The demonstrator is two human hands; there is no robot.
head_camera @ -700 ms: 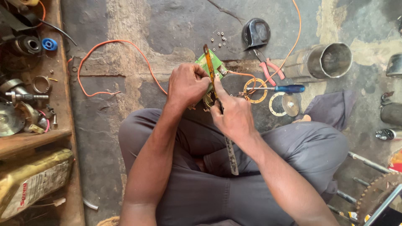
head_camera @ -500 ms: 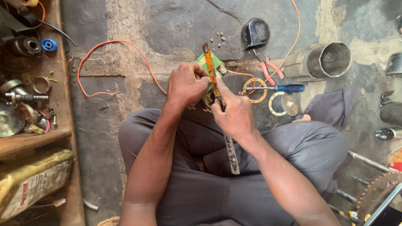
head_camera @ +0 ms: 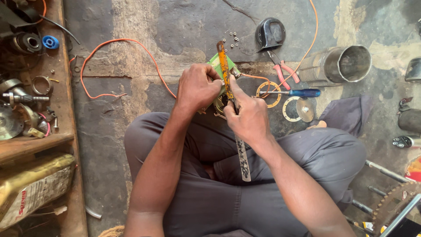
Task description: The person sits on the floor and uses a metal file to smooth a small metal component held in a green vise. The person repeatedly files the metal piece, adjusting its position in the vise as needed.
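At the centre of the frame, a person sits cross-legged on the concrete floor (head_camera: 184, 26) with both hands raised over the lap. The left hand (head_camera: 198, 87) is curled around a small green and brass part (head_camera: 218, 62), fingers closed on it, though most of the part is hidden under the hand. The right hand (head_camera: 249, 116) is clenched around a long flat metal file (head_camera: 232, 109), rusty orange at its upper end and pale and speckled at the lower end, which runs from upper centre down across the thigh. The file's upper stretch lies against the green part, just beside the left thumb.

An orange wire (head_camera: 118, 44) loops over the floor at upper left and reaches the held part. To the right of the hands lie a brass ring (head_camera: 268, 94), a blue-handled screwdriver (head_camera: 294, 93), a round metal disc (head_camera: 298, 109) and red-handled pliers (head_camera: 283, 70). Farther up sit a black horn-shaped housing (head_camera: 269, 33) and a few tiny nuts (head_camera: 234, 38). A metal cylinder (head_camera: 337, 66) lies on its side at upper right. Along the left edge a wooden shelf (head_camera: 63, 87) carries metal parts.
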